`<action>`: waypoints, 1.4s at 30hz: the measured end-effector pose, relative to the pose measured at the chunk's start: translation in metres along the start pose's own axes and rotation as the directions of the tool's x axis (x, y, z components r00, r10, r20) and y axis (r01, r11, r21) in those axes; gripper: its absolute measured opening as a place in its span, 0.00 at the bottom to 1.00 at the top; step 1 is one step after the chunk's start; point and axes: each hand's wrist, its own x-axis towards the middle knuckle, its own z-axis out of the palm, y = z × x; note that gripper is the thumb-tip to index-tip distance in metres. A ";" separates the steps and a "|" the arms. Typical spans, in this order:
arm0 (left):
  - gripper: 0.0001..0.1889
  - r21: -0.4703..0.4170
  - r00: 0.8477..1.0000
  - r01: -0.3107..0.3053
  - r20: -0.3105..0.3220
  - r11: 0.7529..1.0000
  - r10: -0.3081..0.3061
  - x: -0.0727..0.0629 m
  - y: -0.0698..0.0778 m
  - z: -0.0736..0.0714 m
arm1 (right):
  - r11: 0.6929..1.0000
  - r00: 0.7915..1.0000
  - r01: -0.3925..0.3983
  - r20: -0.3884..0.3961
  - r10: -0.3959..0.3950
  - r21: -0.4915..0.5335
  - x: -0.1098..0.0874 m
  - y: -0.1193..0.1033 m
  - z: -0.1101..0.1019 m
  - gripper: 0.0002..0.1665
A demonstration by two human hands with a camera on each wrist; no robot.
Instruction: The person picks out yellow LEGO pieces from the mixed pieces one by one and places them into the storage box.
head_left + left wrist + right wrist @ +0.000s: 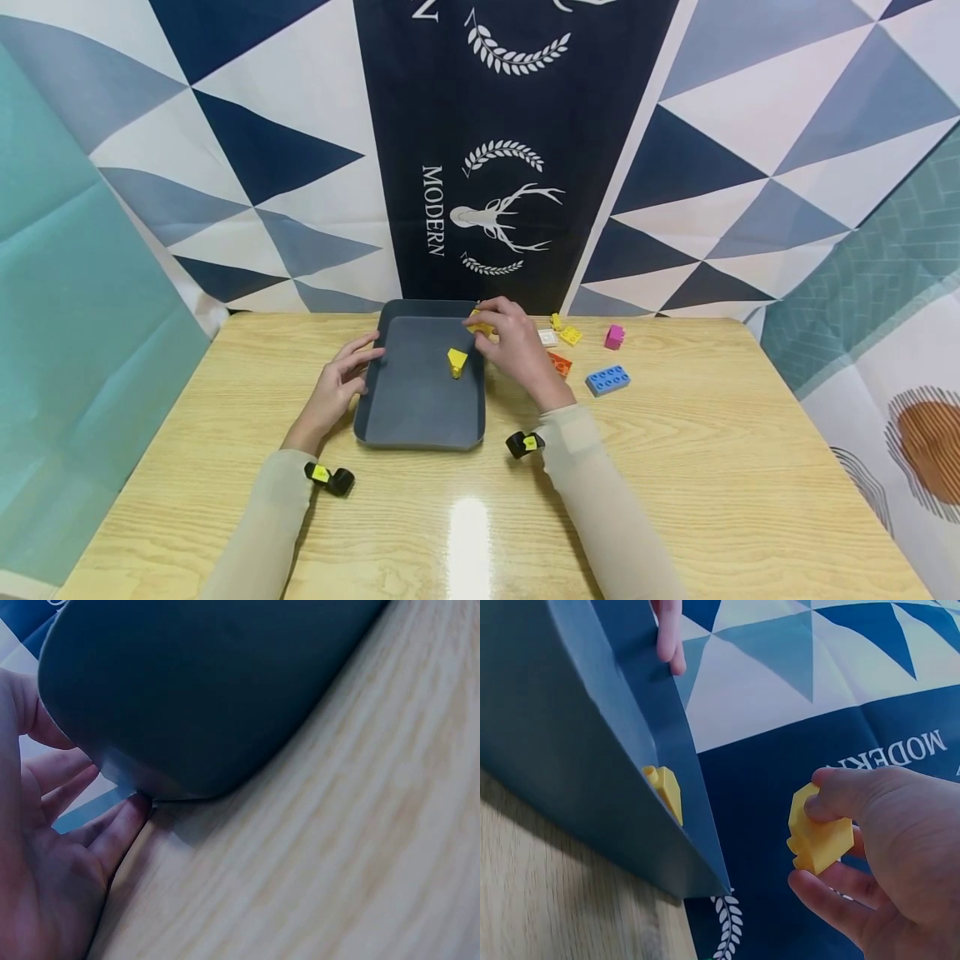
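Note:
A dark grey tray (pixel 423 417) lies on the wooden table. My left hand (pixel 341 383) holds its left side, with two fingers (pixel 669 637) over the rim and others against the outer wall. My right hand (pixel 513 346) pinches a yellow toy brick (pixel 821 832) between thumb and fingers, near the tray's far right corner. The held brick has a slanted face and small studs. Another yellow brick (pixel 457 362) with a sloped top lies inside the tray, toward its right wall.
Right of the tray lie a blue eight-stud brick (pixel 608 380), an orange brick (pixel 559 364), a white brick (pixel 548 337), a flat yellow brick (pixel 571 335), a small yellow piece (pixel 556 322) and a magenta brick (pixel 614 337). A patterned cloth backdrop (pixel 307 150) stands behind the table.

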 end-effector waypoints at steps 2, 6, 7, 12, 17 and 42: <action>0.32 -0.002 1.000 0.001 0.002 1.000 -0.001 0.000 0.000 0.000 | 1.000 1.000 0.005 0.000 -0.005 -0.010 0.000 -0.003 0.000 0.15; 0.32 -0.002 1.000 0.006 0.004 1.000 -0.006 0.001 0.000 -0.001 | 0.999 1.000 0.015 0.000 -0.015 -0.028 0.000 -0.008 0.000 0.15; 0.32 -0.002 1.000 0.006 0.004 1.000 -0.006 0.001 0.000 -0.001 | 0.999 1.000 0.017 -0.001 -0.017 -0.030 0.000 -0.009 0.000 0.15; 0.32 0.000 1.000 0.006 0.003 1.000 -0.006 0.002 0.000 -0.001 | 0.999 1.000 0.026 -0.005 -0.026 -0.023 0.001 -0.012 0.003 0.15; 0.32 -0.002 1.000 0.008 0.004 1.000 -0.008 0.002 0.001 0.000 | 0.998 0.998 0.057 -0.014 -0.057 -0.004 0.003 -0.016 0.006 0.14; 0.33 0.006 1.000 0.010 0.014 1.000 -0.010 0.000 0.004 0.001 | 0.994 0.994 0.103 0.043 -0.104 0.022 -0.001 -0.041 0.026 0.14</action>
